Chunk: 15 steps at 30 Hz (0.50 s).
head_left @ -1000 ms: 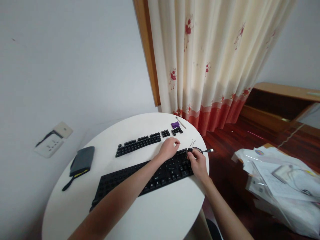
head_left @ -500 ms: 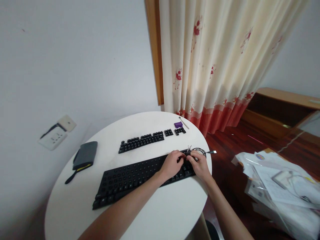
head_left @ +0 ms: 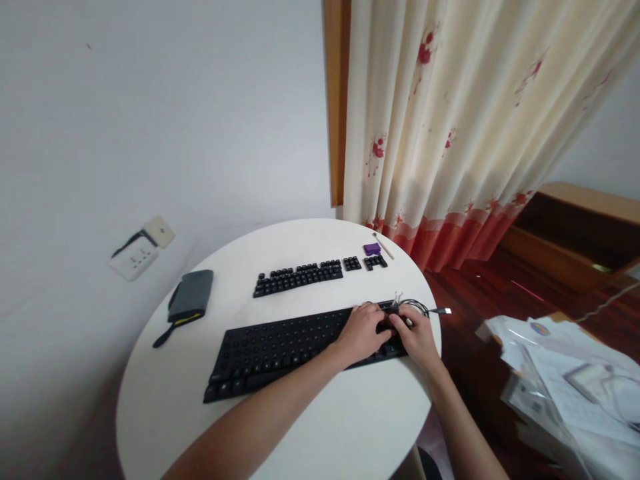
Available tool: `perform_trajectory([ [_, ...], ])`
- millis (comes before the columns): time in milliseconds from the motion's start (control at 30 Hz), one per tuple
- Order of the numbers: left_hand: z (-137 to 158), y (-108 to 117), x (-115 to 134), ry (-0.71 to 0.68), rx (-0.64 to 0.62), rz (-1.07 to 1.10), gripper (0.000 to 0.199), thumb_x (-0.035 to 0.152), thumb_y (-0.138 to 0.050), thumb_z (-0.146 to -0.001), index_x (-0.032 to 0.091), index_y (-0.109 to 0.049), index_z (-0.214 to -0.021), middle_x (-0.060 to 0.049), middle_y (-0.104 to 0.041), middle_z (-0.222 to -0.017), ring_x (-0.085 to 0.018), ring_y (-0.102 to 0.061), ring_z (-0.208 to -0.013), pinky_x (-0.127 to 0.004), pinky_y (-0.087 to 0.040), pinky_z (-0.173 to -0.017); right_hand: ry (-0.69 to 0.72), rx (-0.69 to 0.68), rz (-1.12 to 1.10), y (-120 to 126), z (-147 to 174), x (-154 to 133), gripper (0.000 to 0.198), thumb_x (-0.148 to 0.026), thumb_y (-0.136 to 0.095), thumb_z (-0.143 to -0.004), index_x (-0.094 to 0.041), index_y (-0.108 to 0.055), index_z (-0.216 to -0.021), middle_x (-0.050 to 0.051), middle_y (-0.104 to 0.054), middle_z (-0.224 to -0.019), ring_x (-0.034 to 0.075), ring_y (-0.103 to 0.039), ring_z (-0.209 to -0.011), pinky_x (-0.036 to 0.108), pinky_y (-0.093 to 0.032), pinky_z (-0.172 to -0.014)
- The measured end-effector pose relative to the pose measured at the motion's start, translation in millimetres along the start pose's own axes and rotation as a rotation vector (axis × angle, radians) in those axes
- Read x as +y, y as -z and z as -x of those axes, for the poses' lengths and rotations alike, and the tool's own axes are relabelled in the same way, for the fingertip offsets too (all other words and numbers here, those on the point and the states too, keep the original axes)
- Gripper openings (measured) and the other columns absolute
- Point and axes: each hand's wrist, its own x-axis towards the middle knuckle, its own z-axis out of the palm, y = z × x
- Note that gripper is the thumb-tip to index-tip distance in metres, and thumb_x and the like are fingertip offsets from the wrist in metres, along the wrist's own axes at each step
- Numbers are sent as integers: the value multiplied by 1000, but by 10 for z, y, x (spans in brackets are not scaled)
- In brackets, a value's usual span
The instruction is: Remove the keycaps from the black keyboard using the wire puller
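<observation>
Okay so your keyboard [head_left: 285, 343] is lying on the round white table [head_left: 320, 427], and both of your hands are bunched up close together over its right end. Your right hand [head_left: 419, 337] has thumb and fingers pinched on a small dark tool [head_left: 394, 309] with thin wire prongs sticking up from it, right over the keyboard's far right corner. Your left hand [head_left: 363, 330] is just beside it, fingers curled in toward that same tool, resting over the keys. Can't tell if you're actually gripping anything with the left, your fingers hide it.

A black cable [head_left: 417, 306] is coiled off the keyboard's far right corner, with its USB plug [head_left: 443, 311] poking out past the table edge.

Beyond the keyboard you've got loose keycaps laid out in order: a long block [head_left: 300, 277], then two smaller groups [head_left: 352, 264] further right. Behind the rightmost group there's a folded purple cloth [head_left: 372, 249] with a thin brush [head_left: 384, 247] next to it. Your grey pouch [head_left: 191, 293] sits off past the keyboard's far left corner, strap trailing toward you.
</observation>
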Motion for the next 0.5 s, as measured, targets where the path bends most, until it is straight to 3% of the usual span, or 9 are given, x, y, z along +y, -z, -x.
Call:
perform_trajectory([
  [233,-23,-45,-51,20,23,50,8,27,-70,-80,21,-69,-85,-2,-67,-88,-21,-61,-90,-35,-43,-83,88,-99,-74,5,14,-27,15,-32,-67,-85,-21,-69,-75,5,-66,-79,22,-59,-79,35,-46,-74],
  [500,-28,-4,-11,14,-8,35,12,31,-74,-78,21,-69,-84,-3,-67,-91,-22,-61,-92,-36,-42,-83,-75,29,52,-17,20,-15,24,-35,-59,-90,-19,-63,-73,3,-62,-72,19,-54,-68,32,-42,-66],
])
